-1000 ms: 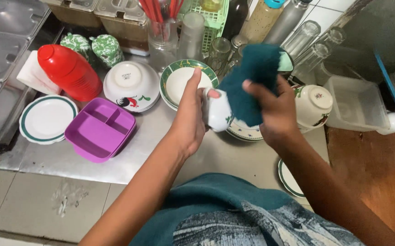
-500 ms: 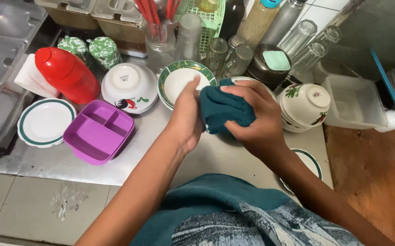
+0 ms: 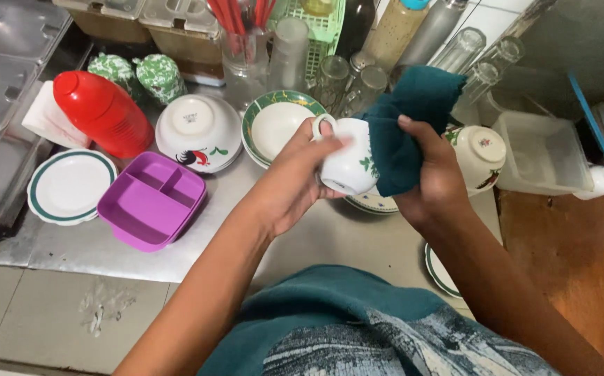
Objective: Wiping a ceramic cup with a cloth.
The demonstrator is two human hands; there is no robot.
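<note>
Left hand (image 3: 295, 177) grips white cup (image 3: 347, 163) above steel counter (image 3: 330, 237) (handle upward); right hand (image 3: 431, 177) clenches teal cloth (image 3: 403, 122) against cup's side. Purple tray (image 3: 152, 198) lies well left.

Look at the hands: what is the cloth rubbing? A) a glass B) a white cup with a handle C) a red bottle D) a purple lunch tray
B: the left hand holds a white cup with a handle, and the right hand presses the dark teal cloth against it, above the metal counter.
</note>
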